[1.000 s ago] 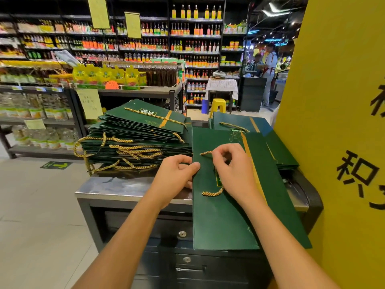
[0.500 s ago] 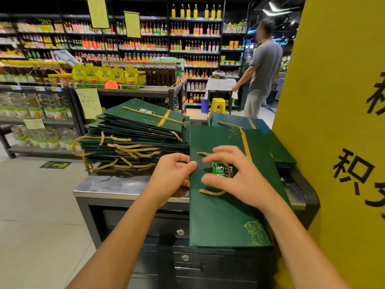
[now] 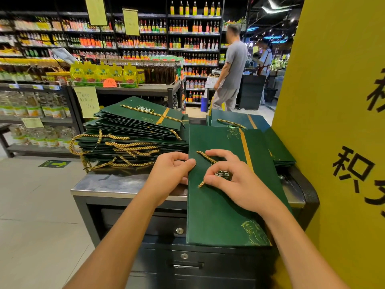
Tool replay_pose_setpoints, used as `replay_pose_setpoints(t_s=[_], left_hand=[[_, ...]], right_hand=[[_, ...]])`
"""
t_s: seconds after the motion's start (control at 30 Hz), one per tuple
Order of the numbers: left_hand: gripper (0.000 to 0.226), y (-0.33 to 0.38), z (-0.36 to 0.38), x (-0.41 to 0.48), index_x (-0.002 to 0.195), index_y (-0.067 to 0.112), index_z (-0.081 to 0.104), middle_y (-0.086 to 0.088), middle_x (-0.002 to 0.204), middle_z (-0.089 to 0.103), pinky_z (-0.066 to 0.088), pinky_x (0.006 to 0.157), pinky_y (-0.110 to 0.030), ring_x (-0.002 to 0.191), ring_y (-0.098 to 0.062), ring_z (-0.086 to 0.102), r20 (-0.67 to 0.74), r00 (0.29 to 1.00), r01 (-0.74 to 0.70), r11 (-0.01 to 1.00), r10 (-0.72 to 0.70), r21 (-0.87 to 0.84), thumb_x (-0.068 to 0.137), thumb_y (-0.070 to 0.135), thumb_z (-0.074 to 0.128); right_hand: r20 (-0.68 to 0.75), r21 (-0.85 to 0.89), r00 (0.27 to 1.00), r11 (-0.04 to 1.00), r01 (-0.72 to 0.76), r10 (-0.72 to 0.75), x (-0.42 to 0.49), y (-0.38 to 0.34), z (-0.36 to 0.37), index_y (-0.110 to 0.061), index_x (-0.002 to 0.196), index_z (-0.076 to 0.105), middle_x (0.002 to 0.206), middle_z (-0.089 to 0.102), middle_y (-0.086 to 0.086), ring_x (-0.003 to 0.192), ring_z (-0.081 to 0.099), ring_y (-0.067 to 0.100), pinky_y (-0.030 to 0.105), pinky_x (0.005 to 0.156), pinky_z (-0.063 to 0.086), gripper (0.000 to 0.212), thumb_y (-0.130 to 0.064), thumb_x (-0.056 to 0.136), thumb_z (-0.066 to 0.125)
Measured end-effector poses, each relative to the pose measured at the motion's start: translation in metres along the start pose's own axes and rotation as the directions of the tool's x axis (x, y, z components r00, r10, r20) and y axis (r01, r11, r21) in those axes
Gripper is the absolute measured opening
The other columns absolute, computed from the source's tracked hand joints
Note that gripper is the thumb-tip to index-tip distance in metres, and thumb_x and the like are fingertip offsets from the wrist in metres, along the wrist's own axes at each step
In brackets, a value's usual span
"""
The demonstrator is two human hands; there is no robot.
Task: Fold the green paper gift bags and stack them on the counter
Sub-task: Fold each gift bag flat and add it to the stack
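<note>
- Green gift bag point(image 3: 218, 215): lies flat, printed face up, on the counter point(image 3: 116, 184), with its near end overhanging the front edge (which probably leaves the edges free for gripping).
- Left hand point(image 3: 170, 172): fingers curled round the bag's left edge, thumb on top. It appears to be steadying the bag so that it cannot slide.
- Right hand point(image 3: 239, 184): thumb and forefinger curled over the gold rope handle point(image 3: 205, 157), pinning it against the bag's face. The likely purpose is to tuck the loop flat so the bag stacks level.
- Tall stack point(image 3: 133, 132): flat bags piled just left of the bag, rope loops spilling toward the front; the likely destination.
- Smaller stack point(image 3: 279, 147): bags behind and to the right, partly under the bag in hand, beside the yellow pillar point(image 3: 333, 122).
</note>
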State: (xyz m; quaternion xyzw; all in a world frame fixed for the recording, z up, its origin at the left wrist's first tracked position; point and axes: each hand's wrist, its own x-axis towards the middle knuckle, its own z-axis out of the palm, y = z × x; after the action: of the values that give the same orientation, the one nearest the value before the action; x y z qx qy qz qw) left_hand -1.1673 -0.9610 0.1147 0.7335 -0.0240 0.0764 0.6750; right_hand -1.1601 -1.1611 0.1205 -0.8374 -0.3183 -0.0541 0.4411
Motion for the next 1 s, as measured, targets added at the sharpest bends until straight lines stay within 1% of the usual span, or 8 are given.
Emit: replay_pose_setpoints(t_s=[0.07, 0.27, 0.43, 0.6, 0.7, 0.8, 0.93, 1.0], left_hand=[[0.014, 0.0, 0.001, -0.001, 0.109, 0.0, 0.068, -0.014, 0.089, 0.078, 0.06, 0.063, -0.029, 0.074, -0.019, 0.074, -0.005, 1.0, -0.007, 1.0, 0.007, 0.003, 0.1, 0.009, 0.061], [0.013, 0.001, 0.003, -0.002, 0.107, 0.003, 0.069, -0.01, 0.087, 0.079, 0.06, 0.063, -0.027, 0.076, -0.016, 0.075, -0.009, 1.0, -0.013, 1.0, 0.013, 0.023, 0.101, 0.009, 0.06], [0.012, 0.002, 0.002, -0.004, 0.106, 0.006, 0.069, -0.007, 0.086, 0.079, 0.058, 0.061, -0.024, 0.074, -0.013, 0.075, -0.021, 0.999, -0.025, 0.999, 0.026, 0.047, 0.101, 0.01, 0.059], [0.012, 0.003, 0.002, -0.006, 0.106, 0.008, 0.07, -0.008, 0.085, 0.079, 0.062, 0.063, -0.032, 0.074, -0.019, 0.075, -0.033, 0.999, -0.03, 0.997, 0.032, 0.071, 0.101, 0.011, 0.059], [0.013, 0.006, 0.003, -0.009, 0.106, 0.008, 0.07, -0.008, 0.084, 0.079, 0.058, 0.053, -0.03, 0.063, -0.016, 0.071, -0.057, 0.998, -0.023, 0.996, 0.028, 0.08, 0.102, 0.013, 0.059], [0.014, 0.007, 0.002, -0.01, 0.109, 0.009, 0.069, -0.01, 0.088, 0.078, 0.055, 0.053, -0.035, 0.067, -0.025, 0.069, -0.085, 0.996, -0.004, 0.999, 0.008, 0.051, 0.103, 0.015, 0.058], [0.017, 0.009, 0.001, -0.011, 0.115, 0.012, 0.068, -0.008, 0.093, 0.079, 0.059, 0.068, -0.056, 0.082, -0.038, 0.074, -0.095, 0.995, 0.004, 1.0, -0.002, 0.016, 0.103, 0.018, 0.058], [0.016, 0.009, 0.002, -0.013, 0.114, 0.013, 0.068, -0.006, 0.091, 0.079, 0.061, 0.056, -0.047, 0.075, -0.03, 0.075, -0.111, 0.994, 0.004, 1.0, -0.005, -0.008, 0.103, 0.018, 0.058]], right_hand=[[-0.037, 0.113, 0.999, 0.993, -0.014, 0.018, 0.0, 0.0, -0.004, -0.031, 0.084, 0.075, 0.14, 0.05, -0.025, 0.134, 0.042, -0.007, 0.024, 0.108, 0.032, 0.012, -0.026, 0.094, 0.071], [-0.206, 0.393, 0.972, 0.919, -0.019, 0.109, -0.001, 0.007, -0.01, -0.012, 0.09, 0.073, 0.137, 0.059, -0.018, 0.118, 0.059, -0.006, 0.01, 0.091, 0.045, 0.017, -0.019, 0.1, 0.061], [-0.264, 0.541, 0.941, 0.84, -0.038, 0.212, 0.002, 0.011, -0.011, 0.002, 0.095, 0.07, 0.133, 0.064, -0.011, 0.112, 0.065, -0.003, 0.018, 0.086, 0.054, 0.024, -0.019, 0.1, 0.06], [-0.308, 0.528, 0.922, 0.848, -0.039, 0.234, 0.001, 0.007, -0.01, -0.005, 0.089, 0.074, 0.126, 0.069, -0.009, 0.11, 0.067, 0.002, 0.021, 0.092, 0.054, 0.012, -0.015, 0.094, 0.07], [-0.387, 0.413, 0.896, 0.91, -0.043, 0.218, -0.005, 0.004, -0.018, -0.013, 0.092, 0.077, 0.119, 0.07, -0.01, 0.102, 0.067, -0.001, 0.017, 0.087, 0.053, 0.005, -0.016, 0.092, 0.073], [-0.521, 0.081, 0.84, 0.988, -0.13, 0.153, -0.019, 0.013, -0.03, -0.027, 0.098, 0.074, 0.114, 0.064, -0.014, 0.108, 0.059, -0.003, 0.026, 0.099, 0.047, 0.012, -0.018, 0.09, 0.073], [-0.566, -0.098, 0.787, 0.928, -0.359, 0.245, -0.04, 0.025, -0.037, -0.03, 0.12, 0.065, 0.122, 0.056, -0.008, 0.116, 0.052, 0.009, 0.039, 0.107, 0.043, 0.031, -0.028, 0.09, 0.073], [-0.553, -0.078, 0.777, 0.91, -0.407, 0.3, -0.049, 0.025, -0.039, -0.032, 0.128, 0.061, 0.122, 0.054, -0.008, 0.119, 0.051, 0.014, 0.038, 0.104, 0.044, 0.041, -0.032, 0.09, 0.074]])
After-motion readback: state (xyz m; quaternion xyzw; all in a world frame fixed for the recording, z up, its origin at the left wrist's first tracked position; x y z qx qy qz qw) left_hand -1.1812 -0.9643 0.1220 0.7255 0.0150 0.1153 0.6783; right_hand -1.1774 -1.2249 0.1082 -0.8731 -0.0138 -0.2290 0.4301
